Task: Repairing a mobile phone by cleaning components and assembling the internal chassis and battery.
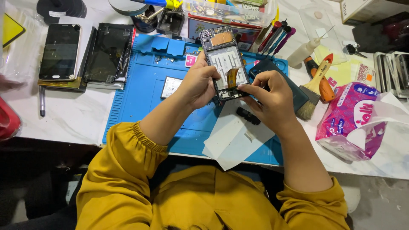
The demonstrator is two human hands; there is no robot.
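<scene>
Left hand [199, 83] is clamped around the lower edge of an opened phone frame [224, 61], holding it raised and tilted above the blue work mat [140, 85], evidently to steady it with its inner face up. Right hand [268, 100] has its fingertips pinched together at the frame's bottom corner, just beside an amber flex ribbon [232, 76] that curls off the board. The frame is rigid and dark, with a pale metal plate inside. Beneath lie a white paper sheet [232, 138] and a small black part [248, 115]. Further right: a soft-bristled brush [313, 89] and a glossy pink tissue pack [351, 117].
</scene>
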